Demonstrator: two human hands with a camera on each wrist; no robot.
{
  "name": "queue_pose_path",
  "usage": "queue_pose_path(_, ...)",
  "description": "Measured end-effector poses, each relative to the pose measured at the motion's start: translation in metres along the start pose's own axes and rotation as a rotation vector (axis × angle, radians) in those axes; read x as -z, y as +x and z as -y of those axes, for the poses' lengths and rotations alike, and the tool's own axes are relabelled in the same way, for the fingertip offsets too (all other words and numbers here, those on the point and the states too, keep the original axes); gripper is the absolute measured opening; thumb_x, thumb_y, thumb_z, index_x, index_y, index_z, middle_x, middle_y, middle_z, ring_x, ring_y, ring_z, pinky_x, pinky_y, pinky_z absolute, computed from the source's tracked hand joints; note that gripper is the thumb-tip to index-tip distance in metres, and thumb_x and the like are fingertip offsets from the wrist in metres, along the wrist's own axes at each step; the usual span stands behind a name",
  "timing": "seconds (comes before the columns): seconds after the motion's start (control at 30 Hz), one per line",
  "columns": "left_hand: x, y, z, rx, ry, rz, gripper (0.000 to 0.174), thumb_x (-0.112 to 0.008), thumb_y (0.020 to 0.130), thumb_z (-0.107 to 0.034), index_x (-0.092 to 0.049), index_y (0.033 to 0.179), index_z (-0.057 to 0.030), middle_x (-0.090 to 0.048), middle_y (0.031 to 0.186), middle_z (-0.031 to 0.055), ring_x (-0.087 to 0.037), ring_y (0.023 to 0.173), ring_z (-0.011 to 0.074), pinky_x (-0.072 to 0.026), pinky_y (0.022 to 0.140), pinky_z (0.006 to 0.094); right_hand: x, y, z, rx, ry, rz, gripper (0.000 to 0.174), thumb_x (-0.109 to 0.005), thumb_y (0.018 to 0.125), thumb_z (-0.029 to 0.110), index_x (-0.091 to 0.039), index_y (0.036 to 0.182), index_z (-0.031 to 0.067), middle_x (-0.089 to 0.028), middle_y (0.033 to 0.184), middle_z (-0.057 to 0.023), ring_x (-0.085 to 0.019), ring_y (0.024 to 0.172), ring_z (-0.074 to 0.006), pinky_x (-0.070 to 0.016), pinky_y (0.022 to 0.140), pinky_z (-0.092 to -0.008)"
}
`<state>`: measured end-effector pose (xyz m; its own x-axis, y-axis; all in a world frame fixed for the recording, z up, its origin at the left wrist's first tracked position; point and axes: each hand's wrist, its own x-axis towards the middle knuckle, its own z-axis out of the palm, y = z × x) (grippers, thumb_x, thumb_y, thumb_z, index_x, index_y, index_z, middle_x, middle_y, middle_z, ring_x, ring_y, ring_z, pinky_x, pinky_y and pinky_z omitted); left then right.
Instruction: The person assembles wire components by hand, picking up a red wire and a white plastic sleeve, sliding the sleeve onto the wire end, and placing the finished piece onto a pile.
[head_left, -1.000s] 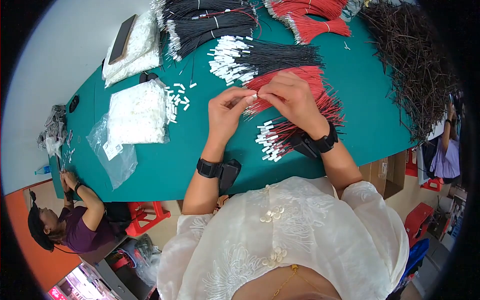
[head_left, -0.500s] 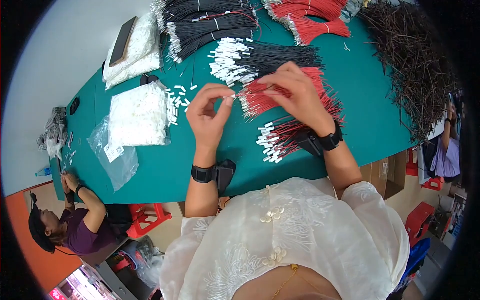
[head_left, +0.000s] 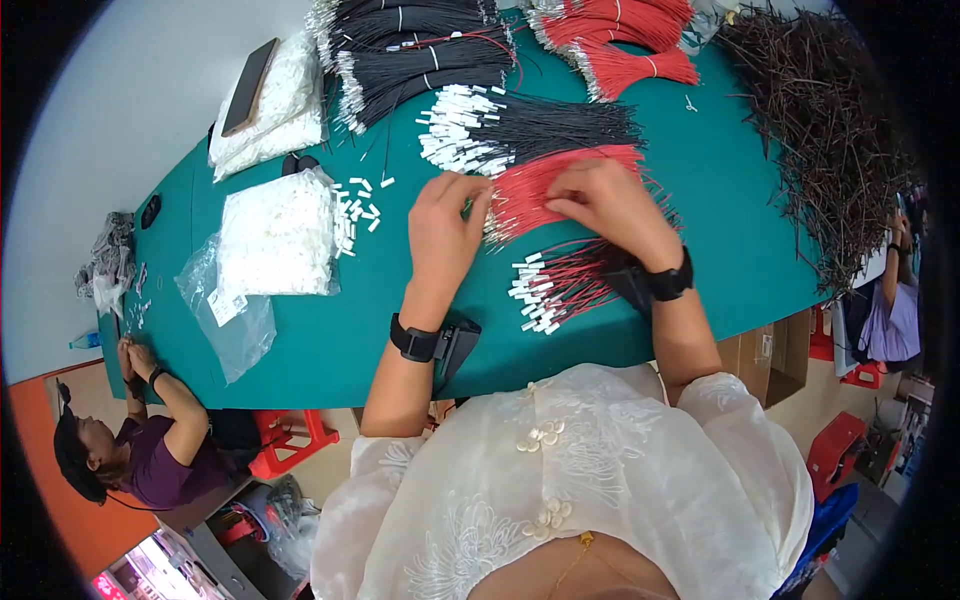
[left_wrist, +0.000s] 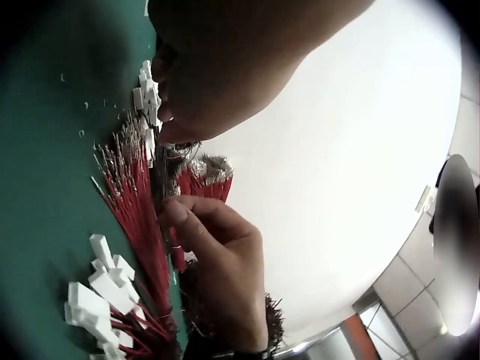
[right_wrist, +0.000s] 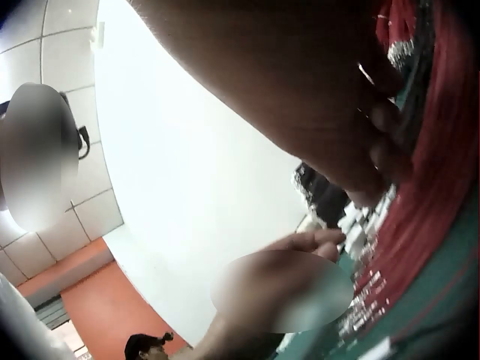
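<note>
My left hand [head_left: 445,225] is at the left ends of a bundle of red wires [head_left: 565,175], thumb and forefinger pinched together on a small white connector, mostly hidden by the fingertips. To its right, my right hand [head_left: 612,212] is over the same bundle, thumb and forefinger pinching a red wire that blends with those below. In the left wrist view the fingertips of the right hand [left_wrist: 225,262] meet beside the wires. Just behind lie black wires [head_left: 570,120] with white connectors [head_left: 460,130]. Nearer me is a small group of red wires with white connectors [head_left: 540,290].
Loose white connectors [head_left: 357,215] lie beside a full plastic bag [head_left: 275,235]. A phone-like dark slab [head_left: 250,85] rests on another bag. Tied black bundles [head_left: 430,65] and red bundles [head_left: 640,68] lie behind; a brown tangled heap [head_left: 820,140] is at right. Another person [head_left: 160,450] sits at left.
My hands were together at a white connector, then drew apart with a red wire stretched between them. Since then both have shifted slightly right, over the red bundle.
</note>
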<state>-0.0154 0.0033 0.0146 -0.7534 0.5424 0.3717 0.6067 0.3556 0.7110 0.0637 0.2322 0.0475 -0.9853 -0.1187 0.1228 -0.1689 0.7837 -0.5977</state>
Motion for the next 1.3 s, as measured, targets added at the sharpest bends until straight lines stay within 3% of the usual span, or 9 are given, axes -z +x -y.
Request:
queue_pose_path(0.1,-0.004,0.010,0.009,-0.004,0.129,-0.108,0.014,-0.079,0.083,-0.008,-0.075,0.096,-0.0049,-0.069,0.092,0.0095,-0.066,0.079,0.0240,-0.0520,0.069,0.0361,-0.028,0.014,-0.003,0.186,-0.015,-0.186,0.014,-0.077,0.081,0.011,-0.072,0.089,0.0004,-0.069,0.085,-0.0119,-0.065,0.082,-0.0311,-0.0533,0.074,-0.0415)
queue_pose_path(0.33,-0.019,0.031,0.017,-0.082,0.259,-0.089,0.010,-0.077,0.083,-0.008,-0.074,0.092,-0.0051,-0.064,0.092,0.0088,-0.062,0.090,0.0295,-0.0518,0.077,0.0420,-0.050,0.021,0.004,0.191,-0.056,-0.203,0.012,-0.075,0.082,0.009,-0.071,0.090,0.0020,-0.064,0.089,-0.0101,-0.060,0.089,-0.0318,-0.0516,0.078,-0.0426)
queue_pose_path(0.5,-0.011,0.029,0.014,-0.124,0.265,-0.150,0.007,-0.075,0.086,-0.005,-0.074,0.093,-0.0042,-0.067,0.092,0.0086,-0.065,0.086,0.0263,-0.0527,0.075,0.0373,-0.047,0.021,-0.003,0.270,-0.031,-0.208,0.012,-0.074,0.084,0.008,-0.070,0.093,0.0019,-0.065,0.089,-0.0103,-0.062,0.086,-0.0312,-0.0522,0.076,-0.0396)
queue_pose_path(0.6,-0.002,0.020,0.007,0.214,-0.224,-0.060,0.009,-0.074,0.091,-0.006,-0.073,0.099,-0.0019,-0.072,0.097,0.0071,-0.069,0.088,0.0162,-0.0520,0.075,0.0290,-0.041,0.017,0.002,0.200,0.167,-0.191,0.011,-0.074,0.086,0.008,-0.070,0.093,0.0016,-0.068,0.089,-0.0106,-0.065,0.083,-0.0303,-0.0528,0.073,-0.0377)
queue_pose_path(0.63,-0.001,0.017,0.007,0.218,-0.222,-0.059,0.009,-0.074,0.091,-0.006,-0.073,0.099,-0.0019,-0.072,0.097,0.0071,-0.069,0.088,0.0162,-0.0520,0.075,0.0290,-0.039,0.015,0.006,0.163,0.261,-0.181,0.010,-0.074,0.087,0.007,-0.070,0.094,0.0014,-0.069,0.089,-0.0108,-0.066,0.081,-0.0299,-0.0531,0.071,-0.0368)
queue_pose_path(0.73,-0.002,0.008,0.007,0.362,-0.621,-0.048,0.007,-0.069,0.097,-0.004,-0.071,0.101,0.0012,-0.075,0.095,0.0076,-0.070,0.082,0.0119,-0.0525,0.075,0.0243,-0.023,0.009,0.022,0.140,0.299,-0.237,0.010,-0.074,0.088,0.007,-0.071,0.095,0.0013,-0.071,0.090,-0.0117,-0.068,0.080,-0.0294,-0.0537,0.069,-0.0365)
queue_pose_path(0.87,0.000,0.003,-0.001,0.368,-0.784,-0.030,0.011,-0.068,0.098,-0.005,-0.070,0.105,0.0029,-0.075,0.096,0.0072,-0.069,0.086,0.0104,-0.0534,0.076,0.0244,-0.014,0.007,0.027,0.191,0.252,-0.328,0.012,-0.076,0.087,0.006,-0.072,0.097,0.0013,-0.072,0.090,-0.0120,-0.070,0.081,-0.0283,-0.0544,0.069,-0.0376)
queue_pose_path(1.03,-0.007,-0.004,0.000,0.346,-0.731,-0.053,0.011,-0.068,0.098,-0.004,-0.070,0.107,0.0024,-0.075,0.096,0.0070,-0.069,0.086,0.0104,-0.0535,0.077,0.0242,-0.017,0.007,0.027,0.274,0.176,-0.470,0.013,-0.078,0.084,0.005,-0.073,0.095,0.0014,-0.073,0.089,-0.0119,-0.070,0.081,-0.0283,-0.0549,0.069,-0.0381)
queue_pose_path(1.3,-0.008,-0.007,-0.005,0.215,-0.495,-0.133,0.011,-0.072,0.095,-0.006,-0.072,0.103,0.0008,-0.074,0.093,0.0050,-0.067,0.081,0.0094,-0.0523,0.073,0.0244,-0.014,0.007,0.030,0.288,0.095,-0.464,0.014,-0.079,0.081,0.002,-0.072,0.093,0.0012,-0.072,0.088,-0.0111,-0.068,0.080,-0.0279,-0.0542,0.070,-0.0371)
